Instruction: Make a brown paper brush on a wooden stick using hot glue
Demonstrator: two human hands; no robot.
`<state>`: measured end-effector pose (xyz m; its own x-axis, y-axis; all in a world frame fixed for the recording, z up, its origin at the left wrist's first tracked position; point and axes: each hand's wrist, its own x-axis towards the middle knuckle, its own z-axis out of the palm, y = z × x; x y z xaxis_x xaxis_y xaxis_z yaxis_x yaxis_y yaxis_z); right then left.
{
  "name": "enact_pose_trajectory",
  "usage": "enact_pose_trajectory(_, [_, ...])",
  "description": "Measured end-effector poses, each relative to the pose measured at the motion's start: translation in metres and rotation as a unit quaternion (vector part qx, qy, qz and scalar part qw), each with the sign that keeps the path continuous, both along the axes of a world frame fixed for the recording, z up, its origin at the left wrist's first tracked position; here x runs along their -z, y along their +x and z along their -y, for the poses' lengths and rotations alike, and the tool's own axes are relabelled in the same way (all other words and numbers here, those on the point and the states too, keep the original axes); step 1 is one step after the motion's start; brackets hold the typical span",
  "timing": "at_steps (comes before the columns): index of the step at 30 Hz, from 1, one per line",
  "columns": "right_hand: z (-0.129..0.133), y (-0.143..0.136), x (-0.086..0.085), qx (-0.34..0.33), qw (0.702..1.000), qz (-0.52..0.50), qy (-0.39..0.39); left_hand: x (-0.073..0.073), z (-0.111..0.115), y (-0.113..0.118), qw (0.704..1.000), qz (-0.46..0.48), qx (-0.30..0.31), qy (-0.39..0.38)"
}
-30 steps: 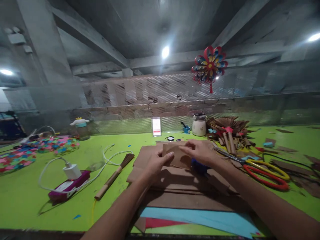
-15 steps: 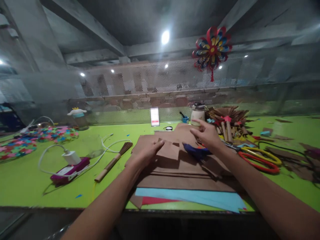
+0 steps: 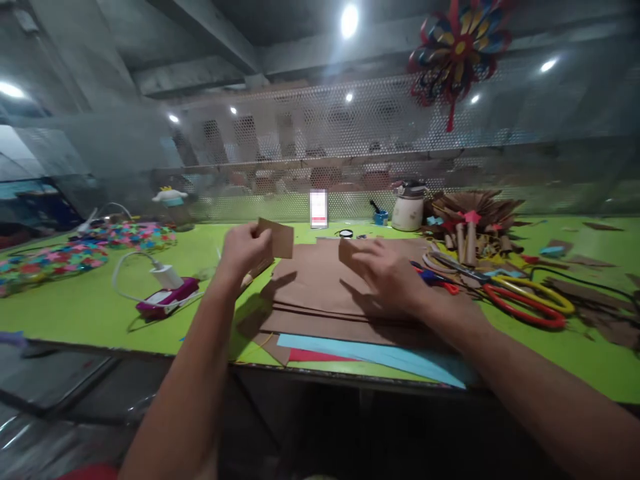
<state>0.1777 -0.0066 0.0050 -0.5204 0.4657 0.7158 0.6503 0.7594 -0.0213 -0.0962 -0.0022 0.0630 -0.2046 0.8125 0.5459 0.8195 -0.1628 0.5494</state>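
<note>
The left hand (image 3: 243,252) has its thumb and fingers pressed together on a small brown piece (image 3: 283,240), lifted above the near-left part of the desk (image 3: 90,320). From where I stand, the right hand (image 3: 393,273) looks closed on a second brown piece (image 3: 345,252), over the brown sheets (image 3: 310,277), though its thumb is mostly hidden. The two pieces are well apart, with the sheets spread out below and between them.

What might go wrong is mostly small stuff. Held by one edge, the left piece could bend or slip if the thumb eases off; let go there, it could miss the sheets. The right piece, much the same brown as the sheets (I have to look twice myself), could get lost among them if dropped. A low sweep of the right forearm could drag the stack or nudge the blue-and-red tool (image 3: 429,275) and the scissors (image 3: 465,270) near it. Pulling the sheets towards the person could push the pale blue strips (image 3: 370,353) off the front edge.
</note>
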Motion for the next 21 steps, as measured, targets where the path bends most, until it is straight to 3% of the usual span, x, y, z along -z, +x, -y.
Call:
enact_pose_trajectory(2, [0.018,-0.017,0.005,-0.014,0.997,0.079,-0.014,-0.003,0.020,-0.014,0.977,-0.163,-0.103,0.088])
enact_pose_trajectory(5, [0.034,-0.033,0.012,-0.024,0.986,0.163,-0.028,0.011,0.049,-0.029,0.929,-0.332,-0.141,0.081])
enact_pose_trajectory(8, [0.035,-0.039,0.021,-0.021,0.978,0.203,-0.029,0.035,0.072,-0.039,0.913,-0.397,-0.076,0.059])
enact_pose_trajectory(13, [0.027,-0.041,0.030,0.013,0.985,0.172,-0.031,0.065,0.103,-0.053,0.914,-0.361,0.053,0.176])
enact_pose_trajectory(17, [0.024,-0.038,0.030,0.044,0.989,0.144,-0.008,0.074,0.114,-0.050,0.911,-0.342,0.118,0.198])
enact_pose_trajectory(21, [0.022,-0.034,0.029,0.049,0.991,0.126,0.006,0.075,0.100,-0.031,0.895,-0.380,0.161,0.166])
